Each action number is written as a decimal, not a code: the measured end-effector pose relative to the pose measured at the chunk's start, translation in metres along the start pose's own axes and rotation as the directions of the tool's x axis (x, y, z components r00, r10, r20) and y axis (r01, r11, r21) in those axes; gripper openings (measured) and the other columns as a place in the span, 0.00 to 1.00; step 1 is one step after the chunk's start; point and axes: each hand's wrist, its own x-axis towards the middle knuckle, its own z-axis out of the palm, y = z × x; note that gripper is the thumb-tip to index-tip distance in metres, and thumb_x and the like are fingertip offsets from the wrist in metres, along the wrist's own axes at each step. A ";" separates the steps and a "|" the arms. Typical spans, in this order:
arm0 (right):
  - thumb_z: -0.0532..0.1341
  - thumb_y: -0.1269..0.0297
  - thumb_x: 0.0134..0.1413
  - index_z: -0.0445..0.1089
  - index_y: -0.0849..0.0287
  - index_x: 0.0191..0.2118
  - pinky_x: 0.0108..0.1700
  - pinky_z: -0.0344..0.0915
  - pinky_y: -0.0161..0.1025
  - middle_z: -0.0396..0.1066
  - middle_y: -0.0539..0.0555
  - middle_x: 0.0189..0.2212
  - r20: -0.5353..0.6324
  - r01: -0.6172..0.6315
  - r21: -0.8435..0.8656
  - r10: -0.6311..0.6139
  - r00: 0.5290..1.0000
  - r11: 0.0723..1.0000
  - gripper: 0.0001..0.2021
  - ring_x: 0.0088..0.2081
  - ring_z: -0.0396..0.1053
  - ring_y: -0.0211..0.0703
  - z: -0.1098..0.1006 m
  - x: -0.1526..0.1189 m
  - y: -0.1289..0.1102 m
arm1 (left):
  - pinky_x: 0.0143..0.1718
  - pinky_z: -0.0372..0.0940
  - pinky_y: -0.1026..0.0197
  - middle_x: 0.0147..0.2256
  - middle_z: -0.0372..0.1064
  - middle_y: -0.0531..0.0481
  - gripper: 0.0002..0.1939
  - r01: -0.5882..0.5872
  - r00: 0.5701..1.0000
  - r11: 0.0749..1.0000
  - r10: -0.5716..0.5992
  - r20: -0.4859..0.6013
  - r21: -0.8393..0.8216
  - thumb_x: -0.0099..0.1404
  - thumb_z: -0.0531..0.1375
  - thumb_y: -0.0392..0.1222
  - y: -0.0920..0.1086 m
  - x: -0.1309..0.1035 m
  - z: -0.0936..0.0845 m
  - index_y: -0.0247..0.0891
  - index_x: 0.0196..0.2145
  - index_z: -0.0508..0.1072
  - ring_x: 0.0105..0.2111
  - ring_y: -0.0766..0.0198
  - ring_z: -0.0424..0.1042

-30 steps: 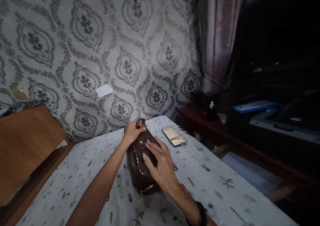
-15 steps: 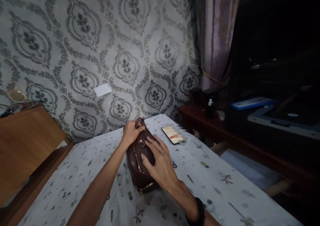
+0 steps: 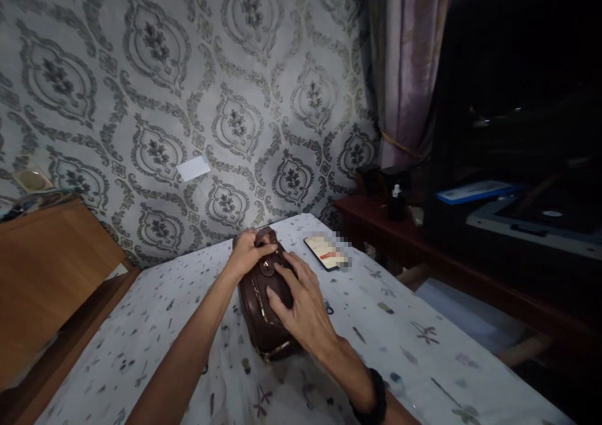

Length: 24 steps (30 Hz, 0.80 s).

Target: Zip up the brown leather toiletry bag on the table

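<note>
Brown leather-look handbag on the patterned white sheet, clasped at its far end by the left hand.
Compared with half a second ago, the left thumb sits slightly nearer the right hand, whose fingers splay wider across the bag without gripping; attention seems centred on the strap end.
</note>
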 end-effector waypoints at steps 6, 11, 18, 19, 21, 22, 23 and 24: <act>0.57 0.61 0.63 0.70 0.60 0.57 0.61 0.64 0.64 0.70 0.65 0.58 -0.022 0.025 -0.051 -0.026 0.999 0.998 0.19 0.64 0.63 0.62 -0.002 0.001 -0.002 | 0.43 0.67 0.60 0.35 0.77 0.48 0.14 0.030 0.999 0.999 -0.031 -0.026 -0.018 0.54 0.68 0.46 0.000 -0.009 -0.014 0.35 0.36 0.77 0.37 0.59 0.74; 0.58 0.61 0.63 0.69 0.57 0.58 0.64 0.58 0.65 0.69 0.63 0.60 0.009 0.091 -0.097 -0.090 0.996 0.991 0.20 0.65 0.61 0.61 -0.003 0.000 -0.012 | 0.42 0.66 0.61 0.37 0.77 0.49 0.13 0.091 0.982 0.994 -0.080 -0.172 0.059 0.51 0.66 0.36 -0.010 -0.019 -0.035 0.36 0.37 0.77 0.38 0.60 0.74; 0.62 0.62 0.57 0.71 0.58 0.57 0.62 0.58 0.65 0.69 0.65 0.61 0.077 0.114 -0.122 -0.105 0.991 0.986 0.21 0.65 0.61 0.63 -0.004 0.001 -0.016 | 0.33 0.63 0.63 0.29 0.73 0.51 0.07 0.056 0.985 0.966 -0.012 -0.174 0.251 0.55 0.65 0.42 -0.020 -0.035 -0.046 0.36 0.29 0.75 0.32 0.61 0.70; 0.61 0.64 0.57 0.71 0.58 0.56 0.62 0.58 0.65 0.69 0.65 0.60 0.078 0.112 -0.125 -0.103 0.992 0.986 0.21 0.65 0.61 0.63 -0.005 0.001 -0.016 | 0.33 0.63 0.63 0.30 0.74 0.51 0.07 0.049 0.986 0.964 -0.006 -0.165 0.260 0.56 0.64 0.42 -0.020 -0.036 -0.046 0.36 0.29 0.75 0.33 0.61 0.71; 0.60 0.65 0.57 0.71 0.58 0.56 0.62 0.59 0.64 0.69 0.65 0.60 0.077 0.110 -0.128 -0.101 0.992 0.986 0.20 0.64 0.61 0.63 -0.005 0.002 -0.016 | 0.35 0.64 0.63 0.30 0.75 0.50 0.06 0.042 0.986 0.957 0.007 -0.165 0.288 0.56 0.64 0.41 -0.019 -0.038 -0.047 0.36 0.29 0.76 0.33 0.60 0.71; 0.60 0.65 0.57 0.71 0.58 0.56 0.62 0.59 0.64 0.69 0.65 0.60 0.078 0.110 -0.127 -0.101 0.992 0.986 0.20 0.64 0.61 0.63 -0.005 0.002 -0.016 | 0.35 0.64 0.63 0.30 0.75 0.50 0.05 0.041 0.985 0.951 0.013 -0.173 0.305 0.57 0.63 0.40 -0.019 -0.038 -0.046 0.36 0.29 0.76 0.33 0.60 0.71; 0.60 0.65 0.57 0.71 0.58 0.56 0.62 0.58 0.64 0.69 0.65 0.60 0.078 0.112 -0.126 -0.102 0.992 0.986 0.20 0.64 0.61 0.63 -0.005 0.002 -0.016 | 0.34 0.64 0.62 0.29 0.75 0.50 0.05 0.041 0.982 0.946 0.021 -0.186 0.321 0.57 0.63 0.40 -0.019 -0.039 -0.046 0.36 0.28 0.76 0.33 0.60 0.71; 0.60 0.64 0.57 0.71 0.58 0.56 0.62 0.58 0.64 0.69 0.65 0.60 0.077 0.113 -0.123 -0.104 0.992 0.986 0.20 0.65 0.60 0.62 -0.005 0.002 -0.016 | 0.34 0.64 0.62 0.30 0.75 0.50 0.05 0.040 0.979 0.941 0.030 -0.200 0.335 0.57 0.63 0.40 -0.019 -0.039 -0.046 0.36 0.28 0.76 0.33 0.60 0.71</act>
